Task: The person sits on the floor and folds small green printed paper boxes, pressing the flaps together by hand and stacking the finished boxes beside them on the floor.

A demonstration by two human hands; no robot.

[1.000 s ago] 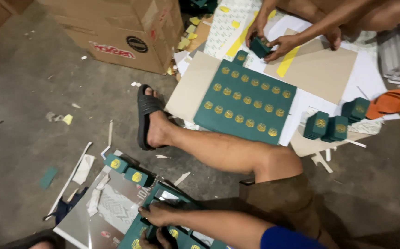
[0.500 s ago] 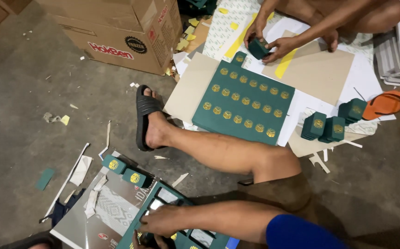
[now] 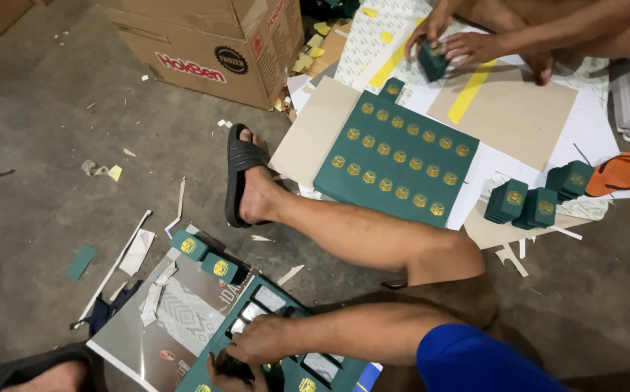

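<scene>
At the far left, bare grey concrete floor [image 3: 53, 145] is seen, littered with paper scraps, and one flat green offcut [image 3: 80, 262] is spotted near the left edge. Just right of that, a glossy grey printed sheet [image 3: 177, 319] is laid on the floor, and two small green boxes with gold emblems [image 3: 204, 257] are parked on its upper edge, side by side and just apart.

Bottom centre now: a green tray with pale rectangular windows [image 3: 286, 327] is being worked on. The right hand [image 3: 265, 339] is laid across it from the right, fingers curled down onto the tray's surface. The left hand [image 3: 236, 372] is tucked below it at the bottom edge, closed around something dark; what is pinched there cannot be told. A foot in a black sandal [image 3: 241, 170] is stretched out above them.

Top left of centre, a cardboard carton [image 3: 206, 43] is stood on the floor. Further right, a large green sheet studded with gold emblems [image 3: 396, 167] is spread over brown card. Beyond it, stacks of green boxes [image 3: 540, 196] are gathered, and at the top another person's hands [image 3: 453, 43] are wrapped round one green box [image 3: 432, 62]. An orange sandal [image 3: 623, 173] is seen at the right edge.
</scene>
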